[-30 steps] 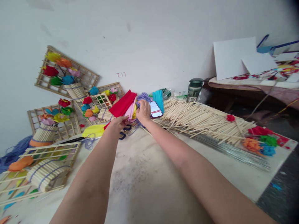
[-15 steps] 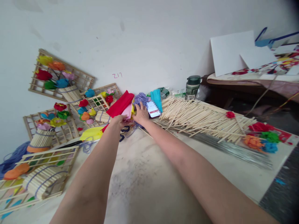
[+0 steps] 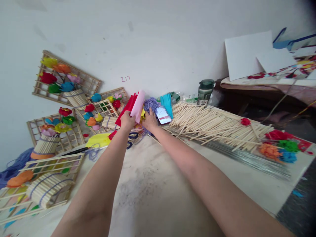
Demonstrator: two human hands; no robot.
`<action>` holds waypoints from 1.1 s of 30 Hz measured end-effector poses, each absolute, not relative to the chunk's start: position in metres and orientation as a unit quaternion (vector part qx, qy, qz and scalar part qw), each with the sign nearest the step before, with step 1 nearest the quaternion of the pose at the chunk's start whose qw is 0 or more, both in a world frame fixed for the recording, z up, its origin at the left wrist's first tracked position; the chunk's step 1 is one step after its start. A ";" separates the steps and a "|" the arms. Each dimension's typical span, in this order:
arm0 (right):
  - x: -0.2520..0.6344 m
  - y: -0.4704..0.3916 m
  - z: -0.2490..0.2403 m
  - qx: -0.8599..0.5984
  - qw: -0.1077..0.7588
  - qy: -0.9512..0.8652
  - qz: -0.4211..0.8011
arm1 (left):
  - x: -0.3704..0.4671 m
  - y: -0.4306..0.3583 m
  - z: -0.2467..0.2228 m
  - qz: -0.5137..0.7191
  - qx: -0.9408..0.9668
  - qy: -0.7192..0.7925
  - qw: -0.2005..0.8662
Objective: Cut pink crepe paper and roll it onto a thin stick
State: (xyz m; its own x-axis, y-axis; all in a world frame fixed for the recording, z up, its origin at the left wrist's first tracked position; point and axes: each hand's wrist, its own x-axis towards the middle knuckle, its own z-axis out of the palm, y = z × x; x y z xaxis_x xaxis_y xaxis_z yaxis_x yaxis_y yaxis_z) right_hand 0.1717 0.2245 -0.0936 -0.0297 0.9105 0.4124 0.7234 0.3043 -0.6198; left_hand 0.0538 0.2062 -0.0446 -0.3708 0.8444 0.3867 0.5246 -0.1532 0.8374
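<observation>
My left hand (image 3: 128,121) is closed on the lower part of a pink paper strip (image 3: 138,107), which stands up beside red paper (image 3: 127,108). My right hand (image 3: 149,121) rests with its fingers apart at the front of a bundle of purple yarn (image 3: 151,104). A bit of yellow paper (image 3: 143,113) shows between the two hands. To the right of the yarn lie a phone (image 3: 164,116) and folded blue paper (image 3: 167,106). Dark-handled scissors (image 3: 132,135) lie just below my left hand.
Stick lattices with paper flowers (image 3: 66,74) lean against the wall at left. Yellow paper (image 3: 98,140) lies at centre-left. Many wooden sticks (image 3: 212,123), metal wires (image 3: 247,160), a green-lidded bottle (image 3: 205,92) and crepe flowers (image 3: 287,145) are at right.
My left hand has raised the pink paper, which now stands taller over the red paper. My right hand has shifted slightly down the yarn, and more of the scissors shows.
</observation>
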 end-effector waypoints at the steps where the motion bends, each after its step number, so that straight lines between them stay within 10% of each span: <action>1: 0.172 0.225 -0.093 -0.576 0.388 -0.709 0.122 | 0.054 0.203 -0.042 0.504 0.549 0.656 0.119; 33: 0.167 0.246 -0.097 -0.428 0.201 -0.881 -0.008 | -0.004 0.155 -0.040 0.555 0.532 0.630 -0.111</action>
State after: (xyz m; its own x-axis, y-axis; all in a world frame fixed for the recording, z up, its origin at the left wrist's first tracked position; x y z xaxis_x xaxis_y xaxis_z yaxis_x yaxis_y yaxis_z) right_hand 0.1672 0.2462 -0.0966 -0.5527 0.7508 0.3618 0.7575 0.6335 -0.1574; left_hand -0.0040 0.1550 -0.0398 -0.4101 0.5465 0.7302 0.7933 -0.1814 0.5812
